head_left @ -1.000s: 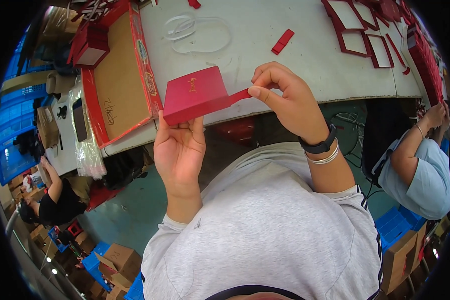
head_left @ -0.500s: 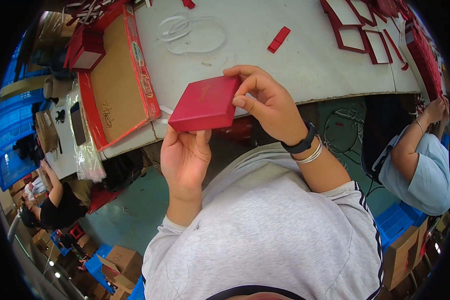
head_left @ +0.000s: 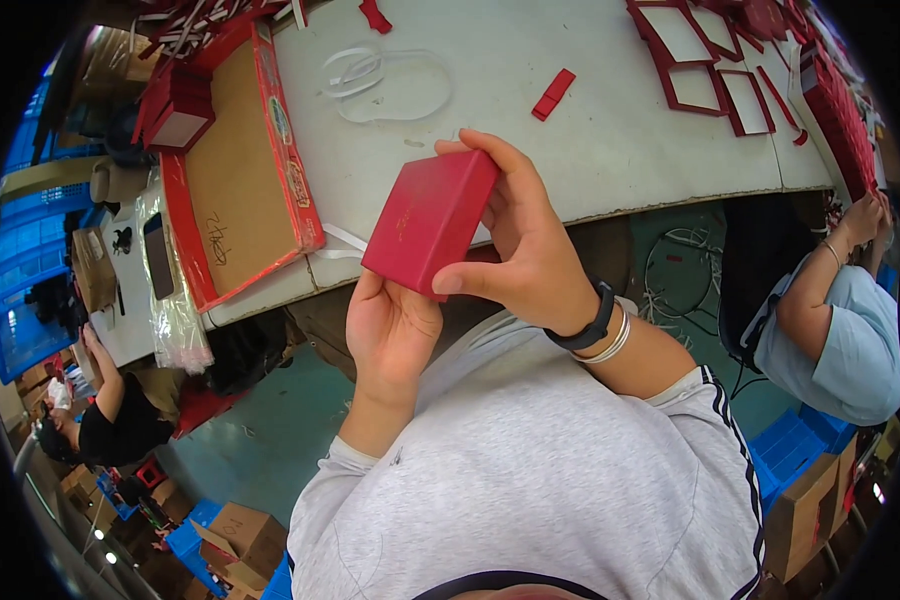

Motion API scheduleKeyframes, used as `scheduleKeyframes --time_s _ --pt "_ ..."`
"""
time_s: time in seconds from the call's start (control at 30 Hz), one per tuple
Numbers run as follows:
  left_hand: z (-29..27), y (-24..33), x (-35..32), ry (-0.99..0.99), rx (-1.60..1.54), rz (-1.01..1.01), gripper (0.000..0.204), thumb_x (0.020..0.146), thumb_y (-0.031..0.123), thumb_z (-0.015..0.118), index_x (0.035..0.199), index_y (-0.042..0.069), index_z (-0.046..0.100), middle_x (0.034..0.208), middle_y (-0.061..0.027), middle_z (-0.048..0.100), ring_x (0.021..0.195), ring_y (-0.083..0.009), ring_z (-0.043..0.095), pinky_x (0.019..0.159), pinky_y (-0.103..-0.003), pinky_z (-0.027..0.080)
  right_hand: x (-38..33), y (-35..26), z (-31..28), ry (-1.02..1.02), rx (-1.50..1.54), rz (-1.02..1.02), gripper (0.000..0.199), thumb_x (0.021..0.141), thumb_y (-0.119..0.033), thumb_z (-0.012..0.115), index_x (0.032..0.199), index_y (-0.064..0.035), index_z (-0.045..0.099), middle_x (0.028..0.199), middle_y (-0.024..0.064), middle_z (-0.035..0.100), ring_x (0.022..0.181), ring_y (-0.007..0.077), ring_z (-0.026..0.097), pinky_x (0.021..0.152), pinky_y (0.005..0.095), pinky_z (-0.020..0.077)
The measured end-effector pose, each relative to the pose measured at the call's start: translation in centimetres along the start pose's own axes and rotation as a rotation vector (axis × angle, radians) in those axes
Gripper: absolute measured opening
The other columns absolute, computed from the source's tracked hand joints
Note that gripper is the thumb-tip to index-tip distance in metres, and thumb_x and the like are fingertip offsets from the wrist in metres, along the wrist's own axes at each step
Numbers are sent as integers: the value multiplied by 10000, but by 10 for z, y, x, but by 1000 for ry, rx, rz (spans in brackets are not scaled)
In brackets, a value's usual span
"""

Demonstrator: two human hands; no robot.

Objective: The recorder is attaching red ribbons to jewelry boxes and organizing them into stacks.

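The right hand (head_left: 530,250) wraps the far and right edges of a small red box (head_left: 432,222), thumb pressed on its near corner and fingers curled over the top edge, so the lid face tilts up toward the eyes. The left hand (head_left: 390,330) cups the box from beneath, palm up and fingers hidden under it, taking the weight. The box is lifted clear of the worktop (head_left: 590,150), just above its near edge, in front of the person's chest.

On the pale worktop lie a large shallow red tray with a brown cardboard floor (head_left: 235,170), a clear plastic loop (head_left: 390,85), a small red strip (head_left: 553,94) and a row of red frames (head_left: 715,60). At the right edge a seated person's arm (head_left: 820,290) reaches for the worktop; blue crates (head_left: 30,280) stand at the left.
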State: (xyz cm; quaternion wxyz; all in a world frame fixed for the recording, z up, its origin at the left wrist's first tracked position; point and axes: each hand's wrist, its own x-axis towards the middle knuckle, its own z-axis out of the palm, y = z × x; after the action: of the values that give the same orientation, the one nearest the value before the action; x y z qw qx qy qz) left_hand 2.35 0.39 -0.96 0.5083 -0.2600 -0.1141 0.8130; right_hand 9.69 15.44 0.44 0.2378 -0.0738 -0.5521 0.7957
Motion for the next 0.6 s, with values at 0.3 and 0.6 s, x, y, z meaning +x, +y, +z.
scheduleKeyframes --time_s 0.3,0.6 --pt "7 -4 -7 -7 6 -6 385 955 185 300 1204 -82 425 1172 -234 515 1033 -334 539 877 -450 497 5 -21 15 -106 125 107 519 849 -103 612 1302 -24 374 1261 109 449 1171 194 450 1029 336 335" --pt "23 0 -41 -39 412 166 400 983 204 265 1264 -45 401 1272 -176 495 1191 -278 479 1024 -427 383 5 -51 3 -566 -192 -158 522 839 -60 587 1326 -42 397 1412 153 336 1295 250 342 1053 389 290"
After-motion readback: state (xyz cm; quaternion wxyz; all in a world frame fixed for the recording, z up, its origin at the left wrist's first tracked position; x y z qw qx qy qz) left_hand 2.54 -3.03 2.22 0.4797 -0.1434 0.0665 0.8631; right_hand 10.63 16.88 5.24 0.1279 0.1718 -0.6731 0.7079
